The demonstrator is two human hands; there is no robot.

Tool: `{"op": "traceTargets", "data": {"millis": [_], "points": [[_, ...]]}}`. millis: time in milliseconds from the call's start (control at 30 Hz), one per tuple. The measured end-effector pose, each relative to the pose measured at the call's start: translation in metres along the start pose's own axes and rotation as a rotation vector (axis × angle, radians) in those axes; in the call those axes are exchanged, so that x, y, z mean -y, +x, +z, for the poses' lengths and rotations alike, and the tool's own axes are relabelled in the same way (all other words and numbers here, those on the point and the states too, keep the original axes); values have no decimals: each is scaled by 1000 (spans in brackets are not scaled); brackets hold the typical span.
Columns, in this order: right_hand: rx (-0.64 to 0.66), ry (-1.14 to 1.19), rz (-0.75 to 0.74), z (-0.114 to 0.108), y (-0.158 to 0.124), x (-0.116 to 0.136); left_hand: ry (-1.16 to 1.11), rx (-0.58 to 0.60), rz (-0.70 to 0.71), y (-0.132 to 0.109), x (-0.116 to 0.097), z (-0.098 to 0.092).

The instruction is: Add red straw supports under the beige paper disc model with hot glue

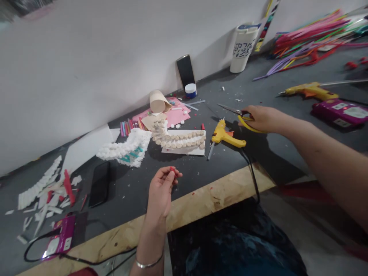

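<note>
Near the table's front edge, my left hand (163, 188) pinches a small red piece (172, 169) between thumb and fingers; its exact kind is too small to make out. Further right, my right hand (258, 118) grips a pair of scissors (240, 113) by the yellow handles, blades pointing left. Just below the scissors lies a yellow hot glue gun (225, 136) with a clear glue stick in its back. A craft piece with rows of beige round discs (184, 140) rests on white card beyond my left hand. Beside it sits a fluffy white piece with teal strips (129, 149).
A black phone (99, 184) and white and red scraps (48, 199) lie at left. Purple power strips (59, 237) (340, 112) sit at both sides. A second glue gun (312, 91), pipe cleaners (310, 38) and a white tumbler (243, 48) stand right. A cable (254, 176) hangs over the edge.
</note>
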State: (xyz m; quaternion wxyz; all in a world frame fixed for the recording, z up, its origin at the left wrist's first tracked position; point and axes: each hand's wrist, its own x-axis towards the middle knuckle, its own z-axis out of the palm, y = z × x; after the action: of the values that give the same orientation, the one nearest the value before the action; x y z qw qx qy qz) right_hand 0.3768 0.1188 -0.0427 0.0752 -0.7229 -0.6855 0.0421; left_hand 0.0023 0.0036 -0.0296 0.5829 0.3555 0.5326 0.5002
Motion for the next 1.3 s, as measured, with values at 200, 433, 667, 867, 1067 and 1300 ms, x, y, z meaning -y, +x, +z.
{"op": "traceTargets", "data": {"millis": [200,433,667,867,1067,1300], "points": [[76,33,-38,16,23,-6,303,-119,275,41,-1,2],[-16,-19,-70,-11,6,27,435,-175,328,67,11,-5],[-38,344,-694,3,-8,131,471,-226,399,69,18,-10],[34,373,-728,35,3,163,501,-255,445,72,20,-14],[36,400,-727,48,7,162,558,-283,469,78,21,-13],[18,440,-738,50,10,162,631,-279,503,81,14,-7]]}}
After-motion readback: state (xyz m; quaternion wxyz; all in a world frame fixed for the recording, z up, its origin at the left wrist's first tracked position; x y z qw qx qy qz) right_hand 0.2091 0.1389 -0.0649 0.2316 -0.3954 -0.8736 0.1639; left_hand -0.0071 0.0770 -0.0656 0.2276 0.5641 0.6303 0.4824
